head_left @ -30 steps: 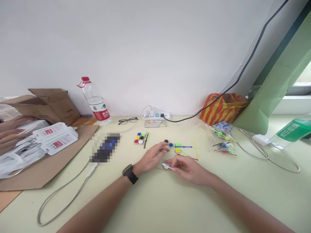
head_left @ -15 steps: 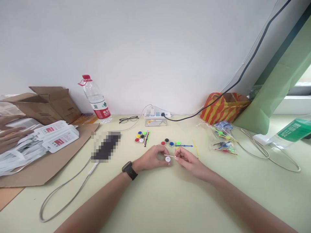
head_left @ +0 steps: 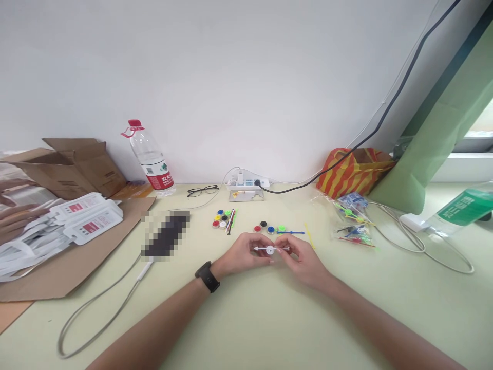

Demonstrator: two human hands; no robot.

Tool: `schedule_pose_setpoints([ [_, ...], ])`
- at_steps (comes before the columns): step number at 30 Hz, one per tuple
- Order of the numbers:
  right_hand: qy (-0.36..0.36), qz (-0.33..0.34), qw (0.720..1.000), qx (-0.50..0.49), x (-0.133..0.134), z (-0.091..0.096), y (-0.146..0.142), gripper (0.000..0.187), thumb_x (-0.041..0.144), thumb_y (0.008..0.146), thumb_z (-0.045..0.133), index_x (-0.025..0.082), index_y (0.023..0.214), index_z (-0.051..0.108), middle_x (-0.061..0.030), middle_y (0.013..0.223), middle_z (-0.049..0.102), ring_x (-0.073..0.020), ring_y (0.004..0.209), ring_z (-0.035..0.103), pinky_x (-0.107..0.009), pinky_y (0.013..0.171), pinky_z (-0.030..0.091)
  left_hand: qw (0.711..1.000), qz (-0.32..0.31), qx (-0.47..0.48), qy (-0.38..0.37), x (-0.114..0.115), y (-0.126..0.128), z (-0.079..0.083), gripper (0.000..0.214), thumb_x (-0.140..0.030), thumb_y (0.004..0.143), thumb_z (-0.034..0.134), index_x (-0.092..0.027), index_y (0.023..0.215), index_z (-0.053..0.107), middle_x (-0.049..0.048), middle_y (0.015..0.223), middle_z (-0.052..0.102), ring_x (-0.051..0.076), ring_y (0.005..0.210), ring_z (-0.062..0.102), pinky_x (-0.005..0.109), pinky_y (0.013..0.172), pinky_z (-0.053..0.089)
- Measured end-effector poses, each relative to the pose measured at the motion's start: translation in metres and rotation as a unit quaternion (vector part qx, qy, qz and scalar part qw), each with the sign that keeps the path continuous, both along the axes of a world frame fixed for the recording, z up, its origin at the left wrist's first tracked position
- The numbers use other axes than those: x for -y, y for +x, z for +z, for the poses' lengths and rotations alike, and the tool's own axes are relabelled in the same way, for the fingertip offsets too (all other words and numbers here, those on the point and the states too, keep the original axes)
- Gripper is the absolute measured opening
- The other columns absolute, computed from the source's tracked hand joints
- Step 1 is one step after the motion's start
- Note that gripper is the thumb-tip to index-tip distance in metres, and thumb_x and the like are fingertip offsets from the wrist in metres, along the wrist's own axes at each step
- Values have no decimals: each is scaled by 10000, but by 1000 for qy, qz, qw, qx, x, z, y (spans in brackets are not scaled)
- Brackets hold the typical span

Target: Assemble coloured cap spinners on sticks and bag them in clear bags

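Observation:
A white plastic arrow (head_left: 260,248) lies across a small white round disc (head_left: 270,251), its tip pointing left. Thumb and fingers of my left hand (head_left: 246,252) curl around the disc from the left. My right hand (head_left: 302,259) pinches the arrow near its tail; some of its fingertips are hidden. Just beyond my hands are red (head_left: 257,228), black (head_left: 263,223) and blue discs (head_left: 271,229), a green disc (head_left: 282,228) with a blue arrow (head_left: 291,233), and a thin yellow arrow (head_left: 309,236).
More coloured discs (head_left: 217,217) and several arrows (head_left: 231,222) lie farther left. Small bags of parts (head_left: 354,226) are at right. A phone-like pixelated object (head_left: 167,234), cable (head_left: 77,313), glasses (head_left: 203,190) and power strip (head_left: 248,183) surround the area. Another person's hand (head_left: 15,218) is far left.
My right hand has brought the white arrow left, over the white disc, and my two hands are now closer together. The view has shifted slightly.

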State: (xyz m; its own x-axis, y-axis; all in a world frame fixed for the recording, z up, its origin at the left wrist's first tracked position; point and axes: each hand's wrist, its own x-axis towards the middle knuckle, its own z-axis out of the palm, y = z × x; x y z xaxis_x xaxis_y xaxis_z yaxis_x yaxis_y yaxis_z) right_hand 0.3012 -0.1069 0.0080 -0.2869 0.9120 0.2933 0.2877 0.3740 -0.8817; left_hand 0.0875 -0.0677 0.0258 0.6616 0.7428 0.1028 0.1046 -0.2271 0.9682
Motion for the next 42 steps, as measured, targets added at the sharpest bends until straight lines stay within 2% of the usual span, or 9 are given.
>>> schedule_pose_setpoints([
  [10,22,14,999,48,2,2,1,129,326,987,509,241,954,601,-34,888,668,-194,774,596,-291,640,458,999,1,28,16,3,3,6,315,-422,892,749,-149,1049,767,128,1073,768,247,969,721,378,913,565],
  [17,49,-25,995,88,2,0,3,135,319,983,520,241,965,628,-40,869,676,-186,691,558,-309,609,444,991,55,-21,122,5,4,-1,291,-424,958,659,-163,1056,745,98,1016,755,213,929,691,336,854,563],
  [23,43,-48,996,69,0,3,7,192,396,984,553,239,955,658,-42,856,678,-188,678,559,-315,597,454,977,81,-34,196,6,8,0,254,-407,984,619,-175,1015,718,85,956,743,195,863,672,326,800,549],
  [26,40,-54,997,46,-2,4,8,217,430,976,575,235,947,668,-43,843,670,-188,675,559,-316,600,456,985,82,-3,152,7,9,1,279,-433,955,660,-166,1001,725,91,952,739,198,862,674,324,792,545],
  [29,29,-43,998,26,-5,4,9,241,459,970,586,236,958,676,-48,846,657,-197,711,575,-318,622,475,996,53,58,31,6,7,4,308,-457,929,695,-154,974,723,106,995,740,217,932,688,348,857,542],
  [32,16,-28,999,10,-6,5,11,256,471,977,577,237,1006,675,-52,871,647,-204,757,597,-327,662,507,993,13,96,-72,2,2,7,305,-456,910,723,-151,922,715,111,1002,744,214,924,684,344,831,526],
  [37,69,-61,996,19,-5,11,17,288,441,991,559,270,1201,659,-98,1125,610,-224,887,614,-375,769,545,982,22,138,-128,-7,-3,6,329,-409,808,840,-164,998,731,61,886,693,166,802,638,322,779,515],
  [40,97,-80,992,27,-1,16,19,395,424,1008,530,299,1382,568,-75,1029,592,-218,849,584,-392,794,535,978,17,149,-145,-9,-3,6,336,-399,814,839,-161,1030,742,45,839,674,146,761,618,319,777,513],
  [42,78,-70,994,9,2,17,17,513,421,1018,514,315,1513,427,-46,955,573,-204,808,572,-374,763,531,976,7,156,-150,-8,-2,7,325,-393,817,839,-150,1014,750,50,835,679,140,754,617,314,769,511],
])
